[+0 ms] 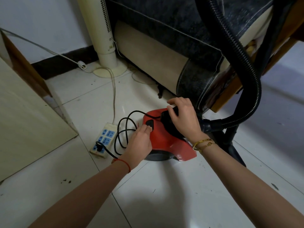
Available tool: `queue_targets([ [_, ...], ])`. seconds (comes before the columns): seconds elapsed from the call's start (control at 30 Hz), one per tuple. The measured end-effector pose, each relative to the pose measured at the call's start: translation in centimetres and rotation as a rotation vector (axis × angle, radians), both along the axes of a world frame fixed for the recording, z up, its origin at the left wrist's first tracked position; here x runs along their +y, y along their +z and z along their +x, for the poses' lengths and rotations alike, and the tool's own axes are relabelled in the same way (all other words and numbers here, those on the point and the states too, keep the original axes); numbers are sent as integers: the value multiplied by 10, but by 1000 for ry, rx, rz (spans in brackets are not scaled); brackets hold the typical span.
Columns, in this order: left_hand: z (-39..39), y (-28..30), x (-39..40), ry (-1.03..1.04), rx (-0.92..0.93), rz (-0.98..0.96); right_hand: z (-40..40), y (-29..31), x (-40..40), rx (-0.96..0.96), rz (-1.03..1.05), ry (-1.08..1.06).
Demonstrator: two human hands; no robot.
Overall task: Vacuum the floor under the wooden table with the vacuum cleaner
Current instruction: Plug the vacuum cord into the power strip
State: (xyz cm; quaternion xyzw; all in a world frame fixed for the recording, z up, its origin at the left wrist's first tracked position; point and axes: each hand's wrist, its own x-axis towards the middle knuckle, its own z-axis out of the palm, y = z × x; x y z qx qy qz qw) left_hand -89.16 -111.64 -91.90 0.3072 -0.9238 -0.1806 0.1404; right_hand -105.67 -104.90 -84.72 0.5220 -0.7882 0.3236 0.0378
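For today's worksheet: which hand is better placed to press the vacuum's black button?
Left. The left hand has its fingers already at the black button, while the right hand grips the vacuum cleaner's black handle.

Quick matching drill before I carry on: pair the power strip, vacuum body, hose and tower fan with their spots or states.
1. power strip
2. vacuum body
3. hose
4. tower fan

A. red, under both hands
B. standing in the corner by the sofa
C. on the floor, black plug in it
D. black, looping up past the wooden frame

Pairs: 1-C, 2-A, 3-D, 4-B
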Motion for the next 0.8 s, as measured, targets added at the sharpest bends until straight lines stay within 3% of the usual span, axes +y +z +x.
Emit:
queue_targets([
  [0.2, -2, 2, 6, 27, -35, -57, 0, 6, 1, 0, -35, 8],
  [0.47, -2, 32, -10, -53, -119, 23, -3, 36, 18, 52, -118, 32],
  [0.8, -62, 165, 2, -198, 329, -224, -34, 117, 46, 113, -414, -111],
])
